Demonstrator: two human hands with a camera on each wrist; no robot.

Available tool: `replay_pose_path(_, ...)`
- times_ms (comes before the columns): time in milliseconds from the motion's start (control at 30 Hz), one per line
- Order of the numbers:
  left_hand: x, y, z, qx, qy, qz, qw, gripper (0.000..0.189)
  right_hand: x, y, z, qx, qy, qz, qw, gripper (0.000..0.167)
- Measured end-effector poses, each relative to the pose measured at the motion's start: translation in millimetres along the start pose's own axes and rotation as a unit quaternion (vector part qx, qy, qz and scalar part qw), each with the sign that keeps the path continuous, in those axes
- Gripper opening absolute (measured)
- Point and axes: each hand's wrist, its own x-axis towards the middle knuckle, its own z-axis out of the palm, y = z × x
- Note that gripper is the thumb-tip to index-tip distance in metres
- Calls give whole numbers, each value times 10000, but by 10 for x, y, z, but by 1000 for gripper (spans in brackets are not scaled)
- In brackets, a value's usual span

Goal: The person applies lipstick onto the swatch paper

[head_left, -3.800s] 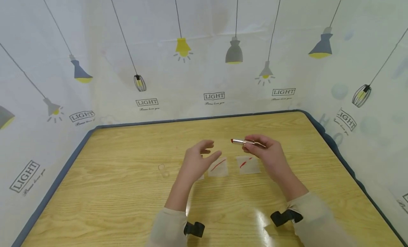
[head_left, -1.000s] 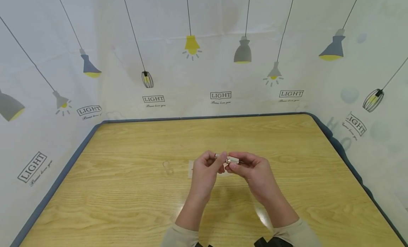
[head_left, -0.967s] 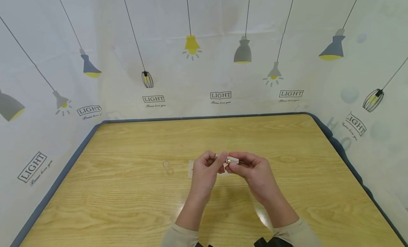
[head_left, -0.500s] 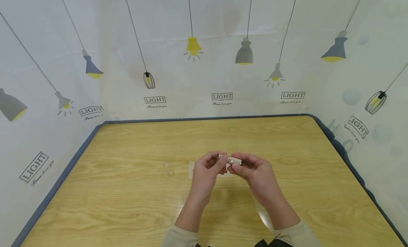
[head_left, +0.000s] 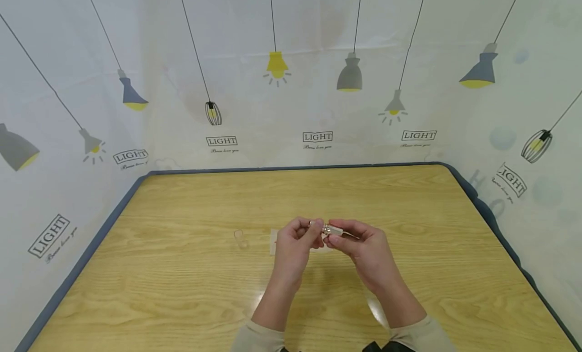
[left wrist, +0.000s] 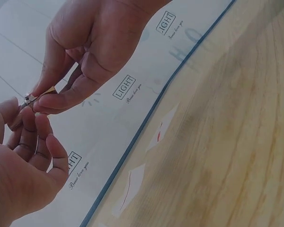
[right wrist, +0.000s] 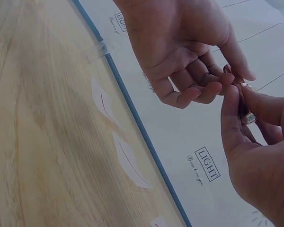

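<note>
Both hands meet over the middle of the table around one silver lipstick (head_left: 335, 231). My left hand (head_left: 293, 246) pinches its left part between thumb and fingers, which cover most of that end. My right hand (head_left: 366, 243) grips the right part, with the shiny base showing between thumb and forefinger. In the right wrist view, the metal of the lipstick (right wrist: 249, 117) peeks out between the fingers. No red tip is visible now. Beneath the hands lie white paper pieces (left wrist: 130, 189) with thin red strokes, mostly hidden in the head view.
A clear, see-through cap (head_left: 241, 239) lies on the wooden table (head_left: 182, 271) left of the hands. Dark blue edging (head_left: 273, 169) runs round the table. A white backdrop (head_left: 254, 119) printed with lamps stands behind and at both sides.
Earlier my left hand was apart with spread fingers and the red lipstick tip showed in my right hand. Both hands then came together on it; over the last second they have barely shifted.
</note>
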Motion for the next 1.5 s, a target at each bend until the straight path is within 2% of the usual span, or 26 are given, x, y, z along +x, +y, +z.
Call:
replay_pose_path(167,-1,3,-14,20,-31,-20,10000,23,-9,0,12,-63,48,-15,10000,33)
replay_pose_path(267,6,-3,-44,27,-230,-59,9997,21,-4,0,13,-91,56,-17,9999,35)
replay_pose_path(467,-3,34,-84,154,-743,14,9971,30,4,-14,-19,-137,-34,-61,9999,39)
replay_pose_path(567,-6,52,-84,235,-850,60,9961,29,10,-30,-41,-192,-106,-80,9997,40)
replay_pose_path(833,8,30,-66,431,-644,-73,9970,19,-10,-70,-51,-219,-113,27,9997,36)
replay_pose_path(1233,11,35,-71,680,-567,-5,9961,21,8,-61,-61,-272,-231,89,9993,37)
replay_pose_path(1433,7,47,-141,1229,-589,-28,9907,29,6,-41,-73,-152,-247,184,9994,34)
replay_pose_path(1500,16,50,-199,1413,-500,-5,9887,31,1,-34,-77,-123,-216,220,9994,33)
